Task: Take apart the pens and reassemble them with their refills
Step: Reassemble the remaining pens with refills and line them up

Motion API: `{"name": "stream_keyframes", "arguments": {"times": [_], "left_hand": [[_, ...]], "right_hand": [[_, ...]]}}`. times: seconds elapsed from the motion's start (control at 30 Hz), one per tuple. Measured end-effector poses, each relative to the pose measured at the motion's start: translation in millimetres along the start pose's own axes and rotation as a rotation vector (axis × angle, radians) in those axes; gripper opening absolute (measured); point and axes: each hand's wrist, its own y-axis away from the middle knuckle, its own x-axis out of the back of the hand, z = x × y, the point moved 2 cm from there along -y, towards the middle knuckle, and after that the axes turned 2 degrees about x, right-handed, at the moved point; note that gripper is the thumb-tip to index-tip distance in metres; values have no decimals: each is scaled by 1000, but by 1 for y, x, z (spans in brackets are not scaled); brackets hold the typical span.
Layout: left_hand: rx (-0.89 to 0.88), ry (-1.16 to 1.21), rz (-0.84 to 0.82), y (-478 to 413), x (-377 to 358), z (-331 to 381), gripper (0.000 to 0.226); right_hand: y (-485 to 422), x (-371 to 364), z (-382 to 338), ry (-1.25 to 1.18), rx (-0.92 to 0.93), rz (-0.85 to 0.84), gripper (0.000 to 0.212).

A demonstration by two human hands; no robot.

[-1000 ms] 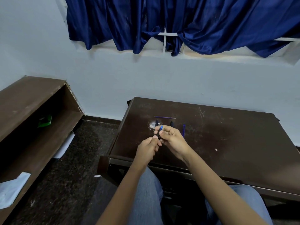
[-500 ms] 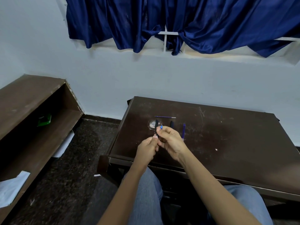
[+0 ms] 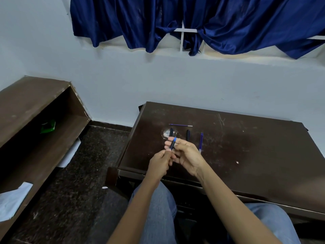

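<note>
My left hand (image 3: pixel 161 162) hides the lower end of the pen barrel (image 3: pixel 172 143), so I cannot tell what its fingertips pinch there. My right hand (image 3: pixel 185 154) holds the dark barrel upright-tilted between thumb and fingers, its blue tip showing on top. The pieces are small and hard to make out. On the scratched brown table (image 3: pixel 255 155), at 12 o'clock from my hands, lies a thin refill (image 3: pixel 180 125); just below it stand two dark pen parts (image 3: pixel 188 135), one half behind my fingers. At 2 o'clock lies a blue refill (image 3: pixel 201 141). A low wooden shelf (image 3: pixel 35 110) at 9 o'clock holds something green (image 3: pixel 47 127). Blue curtains (image 3: pixel 193 20) hang over the pale wall.
</note>
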Motion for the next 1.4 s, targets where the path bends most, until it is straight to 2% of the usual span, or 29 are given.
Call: {"name": "stream_keyframes", "arguments": {"times": [0.17, 0.47, 0.63, 0.67, 0.7, 0.77, 0.8, 0.87, 1.0, 1.17, 1.23, 1.3, 1.37, 1.4], "left_hand": [[7, 22, -20, -8, 0, -7, 33], [19, 43, -40, -28, 3, -19, 26], [19, 62, -31, -39, 5, -27, 28], [27, 66, -27, -42, 5, -28, 28], [34, 69, -22, -44, 4, -30, 28], [40, 79, -11, -49, 4, -33, 29], [39, 81, -7, -51, 3, -34, 29], [38, 79, -3, -54, 3, -36, 29], [45, 67, -2, -60, 4, -40, 28], [57, 83, -2, -65, 2, -42, 28], [59, 87, -2, -68, 2, -42, 28], [65, 91, 5, -71, 1, -41, 28], [69, 101, 16, -75, 2, -39, 28], [70, 106, 19, -78, 1, -38, 28]], "right_hand": [[-9, 3, 4, 99, -22, 15, 24], [-42, 7, -6, -60, -97, 60, 33], [-77, 27, -24, -172, 19, 231, 26], [-86, 33, -25, -120, 54, 289, 25], [-94, 40, -26, 43, 99, 356, 26], [-110, 56, -22, 607, 185, 437, 27], [-115, 59, -19, 874, 199, 414, 28], [-125, 65, -9, 1194, 145, 321, 28], [-134, 69, 7, 1459, 30, 225, 26], [-139, 69, 15, 1631, -1, 168, 24], [-138, 70, 14, 1630, 14, 186, 24], [-131, 69, 11, 1483, 114, 269, 21], [-115, 62, 8, 1126, 189, 345, 19], [-105, 56, 9, 909, 145, 324, 19]]}}
